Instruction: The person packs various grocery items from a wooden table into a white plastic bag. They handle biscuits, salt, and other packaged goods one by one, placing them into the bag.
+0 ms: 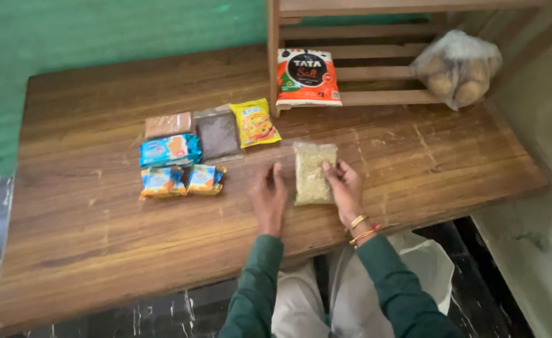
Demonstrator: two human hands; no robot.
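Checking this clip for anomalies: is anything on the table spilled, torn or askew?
Nothing spilled or torn. Only the yellow packet lies slightly tilted against the neater packets beside it. The right hand touches the clear grain pouch.
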